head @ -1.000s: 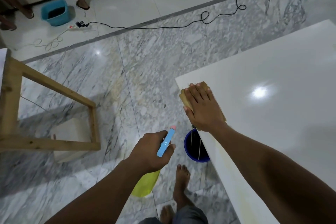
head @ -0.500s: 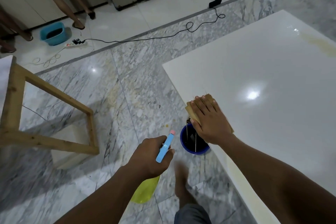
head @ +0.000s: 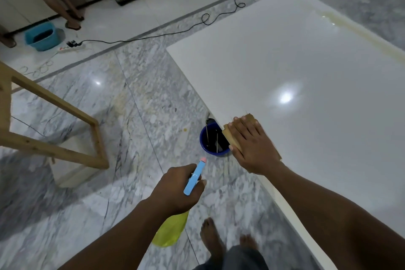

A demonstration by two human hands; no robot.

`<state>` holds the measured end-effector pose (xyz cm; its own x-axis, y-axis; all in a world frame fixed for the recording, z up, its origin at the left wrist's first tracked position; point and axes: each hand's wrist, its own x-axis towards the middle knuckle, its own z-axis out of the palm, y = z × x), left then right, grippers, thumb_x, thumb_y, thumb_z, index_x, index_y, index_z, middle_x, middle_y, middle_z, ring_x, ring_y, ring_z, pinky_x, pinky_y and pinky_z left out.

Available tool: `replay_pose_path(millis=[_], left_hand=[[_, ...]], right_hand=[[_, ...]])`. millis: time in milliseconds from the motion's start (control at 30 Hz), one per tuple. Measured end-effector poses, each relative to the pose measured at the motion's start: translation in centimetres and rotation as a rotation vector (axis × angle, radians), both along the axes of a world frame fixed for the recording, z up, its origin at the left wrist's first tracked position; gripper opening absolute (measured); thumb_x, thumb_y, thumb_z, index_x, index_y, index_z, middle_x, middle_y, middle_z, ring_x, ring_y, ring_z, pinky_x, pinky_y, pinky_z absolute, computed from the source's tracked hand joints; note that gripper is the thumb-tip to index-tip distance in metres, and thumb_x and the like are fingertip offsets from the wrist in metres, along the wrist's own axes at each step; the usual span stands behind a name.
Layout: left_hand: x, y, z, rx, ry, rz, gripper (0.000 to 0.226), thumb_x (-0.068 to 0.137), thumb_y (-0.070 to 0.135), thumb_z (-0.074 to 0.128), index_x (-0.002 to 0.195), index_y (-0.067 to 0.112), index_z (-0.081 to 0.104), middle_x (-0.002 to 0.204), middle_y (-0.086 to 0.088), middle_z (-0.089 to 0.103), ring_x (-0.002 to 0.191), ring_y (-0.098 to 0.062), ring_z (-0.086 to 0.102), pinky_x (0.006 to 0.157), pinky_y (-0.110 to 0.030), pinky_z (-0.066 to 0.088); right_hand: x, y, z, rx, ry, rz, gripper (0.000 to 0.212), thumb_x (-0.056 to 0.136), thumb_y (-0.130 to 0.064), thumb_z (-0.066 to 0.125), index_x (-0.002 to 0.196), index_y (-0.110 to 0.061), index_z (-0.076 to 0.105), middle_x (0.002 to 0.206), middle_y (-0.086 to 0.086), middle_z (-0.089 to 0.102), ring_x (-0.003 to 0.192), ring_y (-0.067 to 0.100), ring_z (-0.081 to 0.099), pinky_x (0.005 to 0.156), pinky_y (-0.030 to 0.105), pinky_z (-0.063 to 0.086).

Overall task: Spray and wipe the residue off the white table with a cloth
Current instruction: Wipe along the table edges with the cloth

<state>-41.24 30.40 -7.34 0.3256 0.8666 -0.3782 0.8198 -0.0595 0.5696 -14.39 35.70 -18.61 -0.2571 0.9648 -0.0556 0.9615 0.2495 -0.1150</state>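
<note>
The white table (head: 295, 68) fills the right half of the head view. A yellowish streak of residue (head: 359, 33) runs along its far right edge. My right hand (head: 252, 144) lies flat with straight fingers on a tan cloth (head: 229, 135), pressing it onto the table's near left edge. My left hand (head: 177, 190) grips a spray bottle (head: 169, 230) with a yellow body and a blue head, held low over the floor to the left of the table.
A dark blue bucket (head: 205, 144) stands on the marble floor against the table edge, just left of the cloth. A wooden frame (head: 54, 103) stands at left. A black cable (head: 153, 36), a power strip and a blue basin (head: 41, 36) lie farther back, beside a standing person's legs.
My right hand has slid the cloth back along the table's left edge toward me. The view has lifted, showing more of the table and the residue streak. The left hand keeps holding the bottle.
</note>
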Motion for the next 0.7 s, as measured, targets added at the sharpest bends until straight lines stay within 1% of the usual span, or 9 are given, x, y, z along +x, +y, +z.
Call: replay_pose_path(millis=[167, 333, 433, 567, 700], left_hand=[[3.4, -3.2, 0.5, 0.036, 0.006, -0.030, 0.023, 0.095, 0.039, 0.065, 0.089, 0.017, 0.062, 0.071, -0.005, 0.066, 0.062, -0.024, 0.061, 0.060, -0.037, 0.050], [7.0, -7.7, 0.5, 0.076, 0.022, -0.056, 0.022, 0.095, 0.037, 0.066, 0.089, 0.016, 0.062, 0.070, -0.005, 0.065, 0.060, -0.023, 0.059, 0.060, -0.039, 0.049], [9.2, -11.3, 0.2, 0.077, 0.026, -0.055, 0.023, 0.094, 0.039, 0.066, 0.087, 0.017, 0.062, 0.067, 0.000, 0.063, 0.054, -0.015, 0.053, 0.057, -0.033, 0.046], [12.9, -17.2, -0.2, 0.089, 0.028, -0.047, 0.022, 0.094, 0.039, 0.066, 0.087, 0.019, 0.062, 0.063, 0.005, 0.059, 0.054, -0.012, 0.053, 0.057, -0.027, 0.043], [16.4, -23.7, -0.4, 0.112, 0.018, -0.035, 0.022, 0.093, 0.039, 0.067, 0.083, 0.020, 0.061, 0.065, 0.004, 0.062, 0.059, -0.015, 0.059, 0.059, -0.031, 0.047]], right_hand=[[2.3, -5.1, 0.3, -0.004, 0.022, -0.023, 0.067, 0.100, -0.053, 0.022, 0.158, -0.021, 0.018, 0.167, 0.002, 0.012, 0.155, 0.021, 0.001, 0.122, 0.049, 0.014], [4.8, -10.8, 0.1, -0.010, 0.062, -0.105, 0.068, 0.099, -0.051, 0.028, 0.158, -0.019, 0.017, 0.167, 0.004, 0.015, 0.155, 0.024, 0.003, 0.122, 0.051, 0.013], [6.4, -15.0, 0.2, -0.004, 0.088, -0.125, 0.068, 0.099, -0.050, 0.031, 0.158, -0.018, 0.019, 0.166, 0.006, 0.018, 0.154, 0.026, 0.006, 0.123, 0.052, 0.013], [8.3, -21.4, 0.4, 0.008, 0.128, -0.184, 0.068, 0.098, -0.049, 0.033, 0.157, -0.017, 0.023, 0.165, 0.007, 0.022, 0.153, 0.028, 0.012, 0.123, 0.052, 0.013], [10.1, -28.0, 0.7, 0.016, 0.135, -0.216, 0.069, 0.096, -0.048, 0.034, 0.156, -0.017, 0.023, 0.164, 0.009, 0.024, 0.153, 0.030, 0.014, 0.122, 0.053, 0.016]])
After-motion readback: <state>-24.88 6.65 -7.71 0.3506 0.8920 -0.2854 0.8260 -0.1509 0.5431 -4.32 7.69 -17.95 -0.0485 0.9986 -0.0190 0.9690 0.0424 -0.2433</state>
